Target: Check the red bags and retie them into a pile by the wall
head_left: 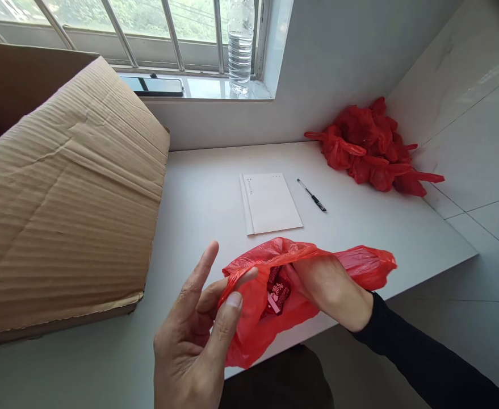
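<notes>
A thin red plastic bag (249, 329) is held open near the table's front edge. My left hand (196, 335) pinches the left side of its rim between thumb and fingers, with the index finger sticking up. Into the bag's mouth reaches my right hand (332, 287), its fingers hidden by the plastic, so whether they grip anything does not show. Small dark red printed packets (278, 294) lie inside the bag, left of my right hand. One handle of the bag (368, 264) spreads out behind my right wrist.
A large open cardboard box (74, 193) stands at the left. Behind the bag lie a white notebook (272, 201) and a black pen (311, 195). Several red bags (368, 145) are heaped at the back right. The windowsill holds a water bottle (239, 57) and a phone (159, 87).
</notes>
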Action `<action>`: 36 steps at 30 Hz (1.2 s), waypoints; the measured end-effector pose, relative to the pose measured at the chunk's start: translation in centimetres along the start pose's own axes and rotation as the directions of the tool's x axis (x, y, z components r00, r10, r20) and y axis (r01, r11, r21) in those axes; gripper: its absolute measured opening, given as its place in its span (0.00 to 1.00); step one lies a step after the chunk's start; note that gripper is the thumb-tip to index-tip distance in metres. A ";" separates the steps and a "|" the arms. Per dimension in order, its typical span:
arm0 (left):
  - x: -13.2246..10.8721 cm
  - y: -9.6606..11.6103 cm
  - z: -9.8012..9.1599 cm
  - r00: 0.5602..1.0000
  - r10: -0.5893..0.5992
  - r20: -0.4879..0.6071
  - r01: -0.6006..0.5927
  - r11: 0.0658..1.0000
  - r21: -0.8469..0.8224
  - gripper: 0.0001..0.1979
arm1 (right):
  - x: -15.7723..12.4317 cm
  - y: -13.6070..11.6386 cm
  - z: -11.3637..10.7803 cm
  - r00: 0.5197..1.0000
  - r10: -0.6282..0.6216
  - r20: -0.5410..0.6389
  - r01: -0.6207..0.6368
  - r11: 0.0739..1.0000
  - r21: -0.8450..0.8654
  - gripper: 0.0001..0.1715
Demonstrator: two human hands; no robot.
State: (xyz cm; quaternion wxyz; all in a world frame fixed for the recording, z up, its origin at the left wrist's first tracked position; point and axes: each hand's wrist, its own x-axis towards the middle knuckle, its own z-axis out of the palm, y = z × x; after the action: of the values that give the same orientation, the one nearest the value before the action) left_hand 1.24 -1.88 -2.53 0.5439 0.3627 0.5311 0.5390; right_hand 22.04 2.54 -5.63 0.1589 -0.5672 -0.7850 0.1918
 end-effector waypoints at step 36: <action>0.1 -0.1 0.0 0.997 0.007 -0.074 -0.011 0.998 -0.055 0.33 | -1.0 1.0 1.9 0.953 -0.160 0.258 0.123 0.981 0.153 0.12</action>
State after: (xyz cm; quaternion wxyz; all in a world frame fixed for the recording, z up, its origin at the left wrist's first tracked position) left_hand 1.20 -1.85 -2.62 0.5315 0.3297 0.5339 0.5690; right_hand 22.31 1.64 -7.83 0.1019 -0.4659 -0.8233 0.3078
